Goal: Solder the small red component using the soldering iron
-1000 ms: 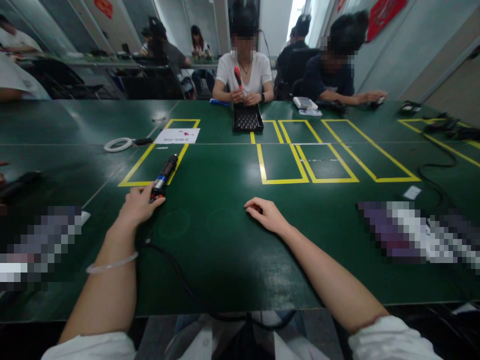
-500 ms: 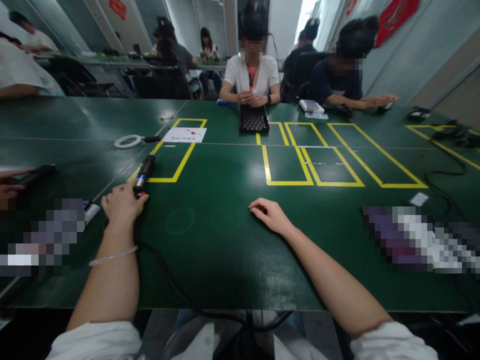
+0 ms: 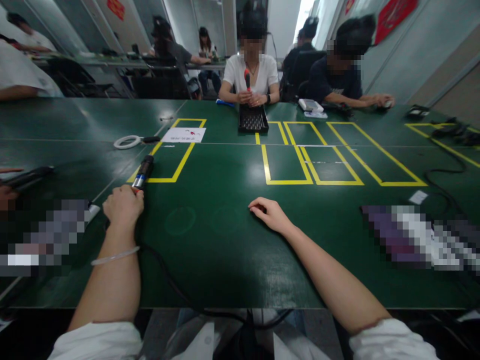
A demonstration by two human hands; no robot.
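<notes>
My left hand [image 3: 123,207] is closed around the near end of a black and silver cylindrical tool [image 3: 142,171] with a blue band and a bit of orange-red by the fingers. Its black end points away from me, over the edge of a yellow tape outline; my hand hides the rest. On the bare green tabletop lies my right hand [image 3: 270,215], fingers loosely bent with a gap to the thumb, holding nothing visible. A black cable [image 3: 168,280] runs from beside my left forearm toward the table's front edge.
Yellow tape outlines [image 3: 288,182] mark the green table [image 3: 210,255]. A white paper [image 3: 186,135] and a coiled white cable [image 3: 127,142] lie at the far left. Across from me, a person holds a red-black screwdriver [image 3: 247,80] over a black tray [image 3: 253,120]. Blurred-out items flank both arms.
My left hand has drawn in its thumb and fingers around the tool's near end, covering more of the orange-red part. My right hand stays in place.
</notes>
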